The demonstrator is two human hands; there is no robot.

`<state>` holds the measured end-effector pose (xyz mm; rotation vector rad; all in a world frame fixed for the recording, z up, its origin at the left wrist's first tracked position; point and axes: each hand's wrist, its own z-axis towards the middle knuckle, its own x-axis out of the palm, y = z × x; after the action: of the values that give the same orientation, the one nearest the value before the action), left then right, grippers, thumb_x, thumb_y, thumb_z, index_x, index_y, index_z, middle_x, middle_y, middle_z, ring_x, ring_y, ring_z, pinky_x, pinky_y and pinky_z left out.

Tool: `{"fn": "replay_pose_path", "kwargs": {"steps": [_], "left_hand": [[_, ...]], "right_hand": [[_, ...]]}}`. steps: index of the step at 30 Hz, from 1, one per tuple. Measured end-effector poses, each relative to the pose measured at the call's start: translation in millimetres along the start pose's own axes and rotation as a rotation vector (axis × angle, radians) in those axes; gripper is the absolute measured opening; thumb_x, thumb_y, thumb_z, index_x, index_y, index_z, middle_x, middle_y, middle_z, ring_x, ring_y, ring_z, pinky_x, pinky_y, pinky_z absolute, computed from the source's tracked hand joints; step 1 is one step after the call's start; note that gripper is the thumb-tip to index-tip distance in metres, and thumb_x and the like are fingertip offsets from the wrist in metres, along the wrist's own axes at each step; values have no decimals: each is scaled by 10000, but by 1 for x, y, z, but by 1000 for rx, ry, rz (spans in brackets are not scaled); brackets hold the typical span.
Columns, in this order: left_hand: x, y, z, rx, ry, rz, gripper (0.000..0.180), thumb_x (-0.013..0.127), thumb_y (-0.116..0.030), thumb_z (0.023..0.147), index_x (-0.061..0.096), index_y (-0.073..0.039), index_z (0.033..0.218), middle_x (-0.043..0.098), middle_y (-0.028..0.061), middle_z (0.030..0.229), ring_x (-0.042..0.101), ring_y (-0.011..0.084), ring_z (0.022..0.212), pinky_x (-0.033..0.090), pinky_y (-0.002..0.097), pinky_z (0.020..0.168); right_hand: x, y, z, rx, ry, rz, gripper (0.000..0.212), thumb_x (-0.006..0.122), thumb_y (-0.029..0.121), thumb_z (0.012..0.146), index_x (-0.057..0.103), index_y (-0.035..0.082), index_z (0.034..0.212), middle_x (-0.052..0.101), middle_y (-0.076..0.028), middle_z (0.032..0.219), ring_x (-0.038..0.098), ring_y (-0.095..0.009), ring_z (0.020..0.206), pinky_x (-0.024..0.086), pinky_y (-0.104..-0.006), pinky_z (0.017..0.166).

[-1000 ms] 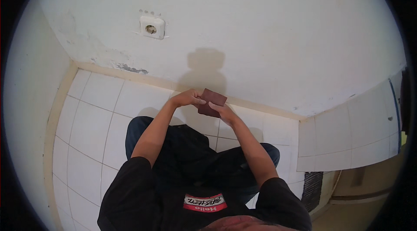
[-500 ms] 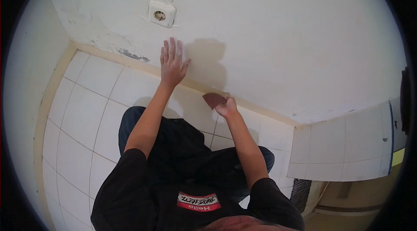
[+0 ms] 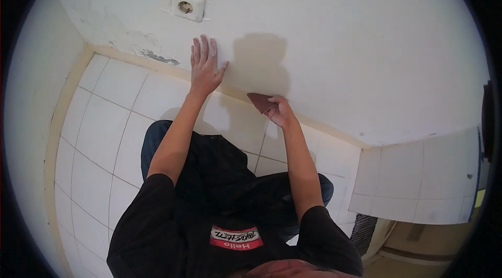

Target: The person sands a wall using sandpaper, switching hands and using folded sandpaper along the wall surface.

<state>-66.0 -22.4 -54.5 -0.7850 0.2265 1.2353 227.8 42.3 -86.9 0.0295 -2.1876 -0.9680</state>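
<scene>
Fingers spread and dusted white, my left hand [image 3: 205, 65] lies against the white wall [image 3: 345, 42] below the socket. My right hand [image 3: 281, 112] pinches a dark reddish-brown piece of sandpaper [image 3: 261, 102] between thumb and fingers. The sandpaper points left, with one edge near the cream baseboard [image 3: 235, 92]; I cannot tell whether it touches the wall. Above my left hand is a white wall socket [image 3: 187, 5], with several small round marks and white filler streaks around it.
Flaking grey paint [image 3: 159, 57] shows low on the wall at the left. White floor tiles [image 3: 104, 116] lie around my bent legs [image 3: 219, 163]. At the right, a tiled ledge [image 3: 402, 173] juts out, with a lower brownish area [image 3: 418, 246] beyond it.
My right hand has lifted slightly up and right with the sandpaper, whose shape shows from a different angle. My left hand stays spread on the wall. The view has shifted slightly.
</scene>
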Motion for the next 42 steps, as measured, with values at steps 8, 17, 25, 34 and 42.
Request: {"fn": "replay_pose_path", "kwargs": {"steps": [8, 17, 25, 34, 42], "left_hand": [[4, -3, 0, 14, -35, -20, 827, 626, -383, 923, 230, -3, 1542, 121, 284, 1608, 43, 491, 1487, 104, 590, 1176], [17, -2, -11, 62, 28, 50, 956, 696, -477, 867, 213, 11, 1533, 83, 339, 1586, 18, 543, 1464, 75, 635, 1162], [45, 4, -25, 205, -6, 112, 976, 722, -525, 826, 246, -41, 1527, 147, 318, 1580, 43, 577, 1443, 80, 664, 1148], [48, 6, -24, 168, -54, 45, 931, 714, -560, 811, 308, -150, 1542, 201, 203, 1608, 105, 513, 1463, 102, 654, 1155], [43, 3, -23, 189, 14, 79, 973, 732, -515, 823, 255, -62, 1540, 125, 266, 1609, 28, 544, 1463, 74, 649, 1156]], "right_hand": [[18, -2, -3, -158, -153, -54, 415, 493, -73, 891, 473, -49, 1304, 591, -180, 1267, 605, -289, 1166, 516, -416, 1007], [34, 1, -28, 54, -44, -41, 372, 467, -45, 919, 476, -75, 1290, 613, -205, 1226, 653, -303, 1073, 527, -431, 972], [-2, -6, 3, -22, -216, -5, 419, 455, -27, 900, 464, -65, 1317, 585, -201, 1284, 622, -295, 1156, 518, -431, 1001], [26, 24, -25, -193, -268, -77, 362, 502, -17, 894, 504, -89, 1248, 622, -198, 1197, 651, -299, 1053, 544, -428, 915], [26, 19, -37, 22, -128, -100, 365, 479, 8, 921, 502, -97, 1270, 626, -212, 1205, 650, -305, 1086, 546, -428, 922]]}}
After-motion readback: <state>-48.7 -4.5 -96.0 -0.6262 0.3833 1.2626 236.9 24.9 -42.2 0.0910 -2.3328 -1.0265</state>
